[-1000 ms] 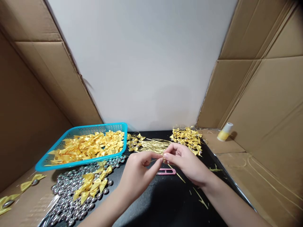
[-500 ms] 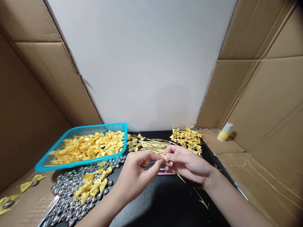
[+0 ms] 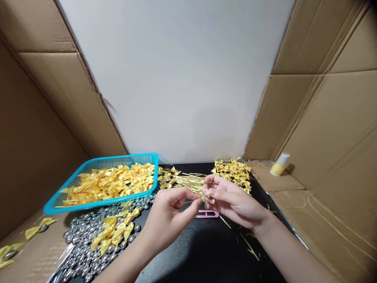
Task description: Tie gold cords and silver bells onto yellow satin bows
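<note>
Over the black tabletop my left hand [image 3: 173, 210] is closed in a pinch, thumb and forefinger on the end of a thin gold tie [image 3: 204, 197]. My right hand [image 3: 231, 199] faces it, thumb pressed against the fingers around the same tie, with the other fingers curled. Whatever else sits inside the right fingertips is too small and covered to make out. Just below the hands lies a pair of pink thread snips [image 3: 207, 214], partly behind the left thumb. A bundle of gold ties [image 3: 191, 181] is spread behind my fingertips.
At left, a blue basket [image 3: 100, 206] holds many yellow bows [image 3: 114, 179]. Silver beads [image 3: 85, 232] spread before it, with several bows [image 3: 118, 230] on top. Finished-looking bows with beads [image 3: 232, 171] are heaped back right. A thread cone [image 3: 279, 164] stands right, near cardboard walls [image 3: 324, 118].
My right forefinger has lifted and moved slightly left, while the thumb stays pinched. The pink snips show more clearly. My left hand has barely moved.
</note>
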`<action>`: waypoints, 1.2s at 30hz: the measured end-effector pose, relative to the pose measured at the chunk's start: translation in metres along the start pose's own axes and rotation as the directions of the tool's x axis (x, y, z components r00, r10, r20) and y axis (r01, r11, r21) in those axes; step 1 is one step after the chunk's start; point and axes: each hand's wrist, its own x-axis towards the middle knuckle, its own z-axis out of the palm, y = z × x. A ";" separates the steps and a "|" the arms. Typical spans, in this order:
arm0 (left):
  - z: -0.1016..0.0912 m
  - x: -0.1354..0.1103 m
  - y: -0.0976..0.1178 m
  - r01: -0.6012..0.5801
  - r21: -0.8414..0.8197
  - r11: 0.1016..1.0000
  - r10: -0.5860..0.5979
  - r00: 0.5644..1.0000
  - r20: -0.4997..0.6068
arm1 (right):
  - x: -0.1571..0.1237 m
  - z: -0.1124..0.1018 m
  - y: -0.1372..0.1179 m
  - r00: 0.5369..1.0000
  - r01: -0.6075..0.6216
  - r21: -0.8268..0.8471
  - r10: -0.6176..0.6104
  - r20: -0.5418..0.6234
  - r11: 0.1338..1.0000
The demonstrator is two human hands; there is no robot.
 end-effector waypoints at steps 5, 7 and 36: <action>0.000 0.000 -0.001 0.033 -0.044 0.998 -0.033 0.999 0.014 | 0.000 0.003 -0.002 0.997 0.073 -0.092 -0.075 -0.017 0.993; 0.000 -0.001 0.000 0.048 -0.059 0.997 -0.046 0.999 0.022 | 0.000 0.004 -0.002 0.996 0.083 -0.088 -0.084 -0.007 0.993; -0.006 0.000 0.004 0.107 -0.253 0.961 -0.095 0.994 0.060 | -0.001 -0.007 -0.006 0.956 0.258 -0.203 -0.280 -0.086 0.944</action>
